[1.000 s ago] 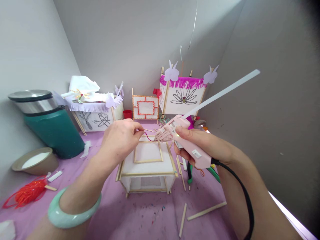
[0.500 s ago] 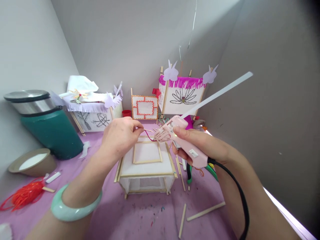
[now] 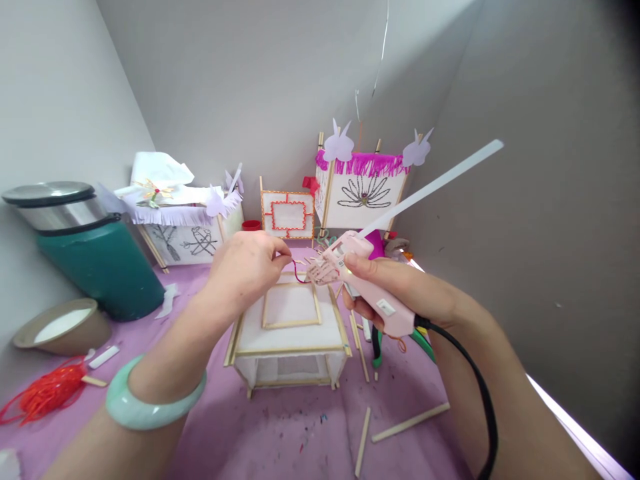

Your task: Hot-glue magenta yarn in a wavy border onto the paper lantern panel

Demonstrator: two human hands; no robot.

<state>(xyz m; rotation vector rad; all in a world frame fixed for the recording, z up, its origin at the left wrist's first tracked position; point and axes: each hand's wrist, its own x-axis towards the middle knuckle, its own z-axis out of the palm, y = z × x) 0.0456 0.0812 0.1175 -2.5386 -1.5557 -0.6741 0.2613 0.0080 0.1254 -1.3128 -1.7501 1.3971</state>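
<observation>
The flask and bowl stand left of the box, sticks lie to its right, a panel behind.

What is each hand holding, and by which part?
Left hand: dark red thin cord, pinched by one end. Right hand: pale pink plastic glue gun, around its handle.

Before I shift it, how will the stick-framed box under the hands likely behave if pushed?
The box looks light, its white panels set in thin sticks, so it would probably slide easily. Its open, slender frame suggests fragile joints. Tipping seems less likely, since it sits low and broad on the purple cloth.
</observation>
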